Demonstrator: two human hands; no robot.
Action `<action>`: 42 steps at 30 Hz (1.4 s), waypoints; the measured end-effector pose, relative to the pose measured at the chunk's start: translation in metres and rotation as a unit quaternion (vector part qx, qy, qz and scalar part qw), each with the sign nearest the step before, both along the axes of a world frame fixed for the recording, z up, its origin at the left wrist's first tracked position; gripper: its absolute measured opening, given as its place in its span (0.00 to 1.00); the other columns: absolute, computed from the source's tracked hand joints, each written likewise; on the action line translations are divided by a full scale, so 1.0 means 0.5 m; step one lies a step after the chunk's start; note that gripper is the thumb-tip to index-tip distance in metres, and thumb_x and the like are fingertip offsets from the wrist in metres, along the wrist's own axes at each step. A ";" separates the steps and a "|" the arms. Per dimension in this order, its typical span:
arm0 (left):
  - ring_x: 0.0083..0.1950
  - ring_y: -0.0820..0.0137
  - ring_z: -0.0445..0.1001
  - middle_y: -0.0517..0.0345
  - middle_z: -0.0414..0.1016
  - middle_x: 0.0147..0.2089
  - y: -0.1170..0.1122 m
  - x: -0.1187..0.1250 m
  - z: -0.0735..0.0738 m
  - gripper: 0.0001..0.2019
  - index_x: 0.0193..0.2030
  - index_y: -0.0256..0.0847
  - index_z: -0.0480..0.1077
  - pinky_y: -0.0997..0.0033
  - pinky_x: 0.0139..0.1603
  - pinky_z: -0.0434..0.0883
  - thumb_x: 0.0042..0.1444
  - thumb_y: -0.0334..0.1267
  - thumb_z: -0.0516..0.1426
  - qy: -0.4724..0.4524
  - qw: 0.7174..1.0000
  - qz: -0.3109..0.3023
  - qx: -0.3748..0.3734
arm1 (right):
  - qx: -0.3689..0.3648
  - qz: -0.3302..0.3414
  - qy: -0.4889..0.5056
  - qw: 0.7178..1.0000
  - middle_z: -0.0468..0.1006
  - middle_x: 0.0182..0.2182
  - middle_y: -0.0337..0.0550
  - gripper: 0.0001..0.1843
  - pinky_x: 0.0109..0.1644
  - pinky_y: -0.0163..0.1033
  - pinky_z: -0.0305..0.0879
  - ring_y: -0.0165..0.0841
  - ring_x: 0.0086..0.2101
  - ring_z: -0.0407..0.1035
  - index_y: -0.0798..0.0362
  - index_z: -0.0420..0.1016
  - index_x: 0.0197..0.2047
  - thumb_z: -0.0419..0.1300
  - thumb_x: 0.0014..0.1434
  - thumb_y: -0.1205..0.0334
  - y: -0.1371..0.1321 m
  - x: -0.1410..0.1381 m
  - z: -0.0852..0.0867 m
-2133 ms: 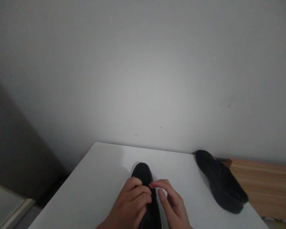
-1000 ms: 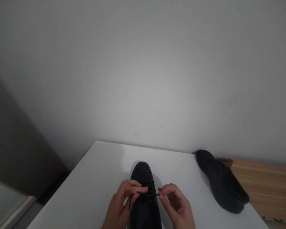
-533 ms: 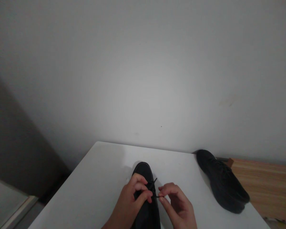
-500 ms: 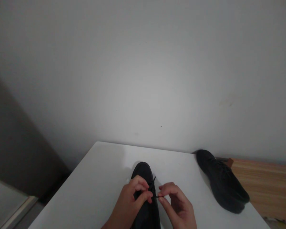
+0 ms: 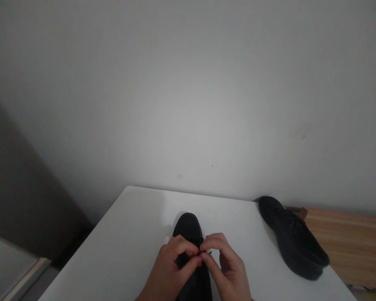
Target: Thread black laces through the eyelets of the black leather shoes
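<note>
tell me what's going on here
A person is handling the lace of a black shoe that sits toe-away on a white table. The left-hand grip and right-hand grip meet over the shoe, both pinching the lace, with a dark end poking out on the right. Any knot is hidden. A second shoe rests by the table's right edge.

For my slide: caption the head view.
Left hand and right hand pinch a lace over one shoe; another shoe lies on the table.

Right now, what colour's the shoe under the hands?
The shoe is black; best seen in the head view.
</note>
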State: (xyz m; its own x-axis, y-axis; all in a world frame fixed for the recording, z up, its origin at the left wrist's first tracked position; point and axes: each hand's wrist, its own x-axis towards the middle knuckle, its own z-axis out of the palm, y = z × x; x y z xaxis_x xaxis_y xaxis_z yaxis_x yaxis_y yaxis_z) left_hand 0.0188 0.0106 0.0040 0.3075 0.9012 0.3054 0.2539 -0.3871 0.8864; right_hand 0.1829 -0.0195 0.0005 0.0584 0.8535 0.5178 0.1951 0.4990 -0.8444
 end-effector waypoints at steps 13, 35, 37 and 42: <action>0.33 0.68 0.75 0.60 0.77 0.29 0.000 -0.004 0.003 0.03 0.29 0.41 0.76 0.70 0.37 0.70 0.53 0.35 0.62 -0.071 0.991 -0.007 -0.113 | 0.014 0.007 -0.106 0.994 0.76 0.31 0.41 0.10 0.38 0.42 0.69 0.38 0.35 0.71 0.44 0.80 0.40 0.62 0.62 0.70 -0.008 0.029 -0.019; 0.34 0.67 0.70 0.61 0.69 0.29 0.001 0.001 0.004 0.05 0.29 0.42 0.67 0.68 0.38 0.67 0.46 0.27 0.55 -0.043 0.997 -0.012 -0.070 | -0.030 0.058 -0.120 0.991 0.79 0.43 0.38 0.16 0.50 0.41 0.68 0.37 0.45 0.73 0.40 0.72 0.50 0.57 0.65 0.71 -0.005 0.013 -0.017; 0.34 0.67 0.72 0.61 0.70 0.31 -0.005 0.001 0.001 0.06 0.29 0.42 0.66 0.68 0.37 0.68 0.48 0.26 0.54 -0.021 1.000 -0.002 -0.017 | -0.056 0.056 -0.116 0.990 0.78 0.41 0.39 0.13 0.49 0.41 0.68 0.37 0.44 0.73 0.43 0.73 0.48 0.56 0.65 0.70 -0.005 0.011 -0.018; 0.37 0.67 0.72 0.61 0.69 0.33 -0.017 0.004 -0.001 0.09 0.33 0.44 0.63 0.68 0.38 0.69 0.53 0.24 0.54 0.036 0.992 0.025 0.117 | -0.093 0.045 -0.097 0.990 0.77 0.39 0.40 0.08 0.48 0.40 0.67 0.37 0.42 0.73 0.46 0.73 0.43 0.56 0.65 0.69 -0.006 0.004 -0.010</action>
